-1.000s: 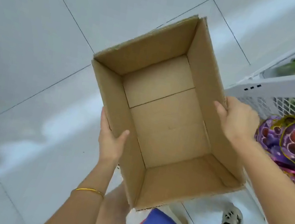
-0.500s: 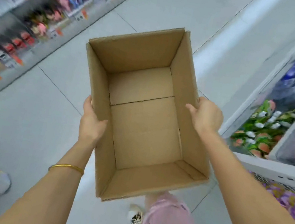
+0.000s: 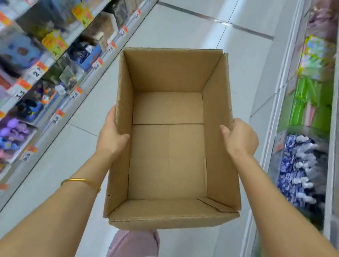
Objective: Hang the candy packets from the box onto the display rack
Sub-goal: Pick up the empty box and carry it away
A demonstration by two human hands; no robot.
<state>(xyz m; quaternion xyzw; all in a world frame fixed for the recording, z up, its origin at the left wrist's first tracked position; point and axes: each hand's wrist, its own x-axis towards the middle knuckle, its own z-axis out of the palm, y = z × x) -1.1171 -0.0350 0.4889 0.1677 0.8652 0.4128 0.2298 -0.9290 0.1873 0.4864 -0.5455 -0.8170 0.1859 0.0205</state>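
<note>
Box (image 3: 169, 150) hung empty between the hands; left hand (image 3: 110, 138) and right hand (image 3: 240, 140) each gripped a side wall, thumbs inside. I saw no packets. I feared the walls could flex and the box slip.

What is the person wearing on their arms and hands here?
No sleeves or gloves show: the arms are bare up to the frame edge, and so are the left hand and right hand. A thin gold bangle circles the left wrist; the right wrist carries nothing.
</note>
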